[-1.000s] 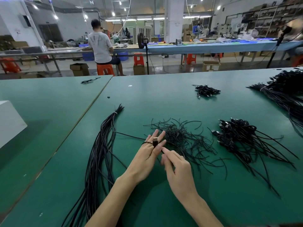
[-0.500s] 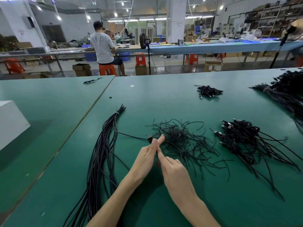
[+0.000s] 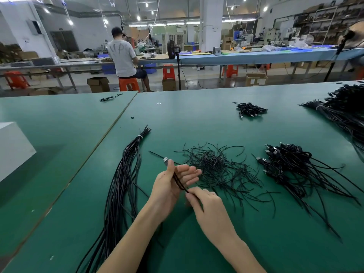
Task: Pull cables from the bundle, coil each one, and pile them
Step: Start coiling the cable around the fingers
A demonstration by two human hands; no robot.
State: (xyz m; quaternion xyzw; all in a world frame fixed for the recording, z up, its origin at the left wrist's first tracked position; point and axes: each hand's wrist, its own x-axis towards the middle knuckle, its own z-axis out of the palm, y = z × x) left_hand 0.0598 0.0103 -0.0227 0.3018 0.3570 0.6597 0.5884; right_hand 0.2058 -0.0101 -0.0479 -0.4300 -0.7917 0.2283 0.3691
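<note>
A long bundle of black cables (image 3: 122, 186), tied near its far tip, lies on the green table left of my hands. My left hand (image 3: 173, 181) is turned palm up and holds one black cable (image 3: 178, 181) folded across the palm under the thumb, its USB plug (image 3: 165, 160) sticking out past the thumb. My right hand (image 3: 204, 201) pinches the lower end of that folded cable just below the left palm. A heap of short black tie wires (image 3: 218, 166) lies just beyond my hands. To the right sits a pile of coiled cables (image 3: 291, 164).
A small cable pile (image 3: 249, 109) lies farther back, and a large bundle (image 3: 346, 113) at the far right edge. A white box (image 3: 13, 148) sits at the left. A table seam (image 3: 110, 133) runs diagonally. A person on an orange stool sits with their back turned beyond the table.
My left hand has turned palm up and the cable now lies folded across it with the plug above the thumb. My right hand moved down to the fold's lower end.
</note>
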